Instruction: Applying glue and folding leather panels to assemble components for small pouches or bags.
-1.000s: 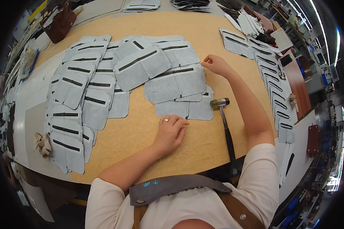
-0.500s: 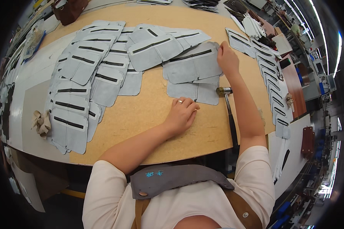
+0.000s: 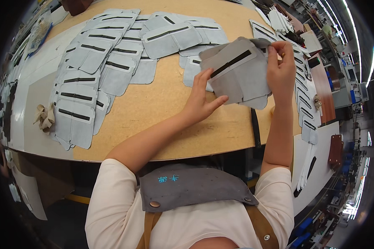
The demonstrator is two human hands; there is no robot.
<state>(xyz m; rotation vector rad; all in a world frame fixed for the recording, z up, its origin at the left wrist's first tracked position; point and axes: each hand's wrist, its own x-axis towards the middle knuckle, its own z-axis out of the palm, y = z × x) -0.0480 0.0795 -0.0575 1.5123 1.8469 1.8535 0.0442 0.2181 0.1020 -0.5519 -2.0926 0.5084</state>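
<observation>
A small stack of grey leather-like panels [image 3: 241,79], each with a black strip in a pale frame, is held up tilted above the table. My right hand [image 3: 281,68] pinches the stack by its upper right corner. My left hand [image 3: 201,99] has its fingers stretched and thumb apart, fingertips touching the stack's left edge. Under the stack, another grey panel [image 3: 190,74] lies partly covered on the table. The dark handle of a hammer [image 3: 255,126] sticks out below the stack; its head is hidden.
Overlapping rows of similar panels [image 3: 75,114] cover the left of the tan board [image 3: 166,133]. Another row [image 3: 305,110] runs down the right side. A crumpled beige scrap [image 3: 45,118] lies at far left, a brown leather piece [image 3: 335,149] at right.
My right hand has lifted several panels off the table and moved right with them. My left hand has risen from the table to their left edge, with its fingers spreading.
</observation>
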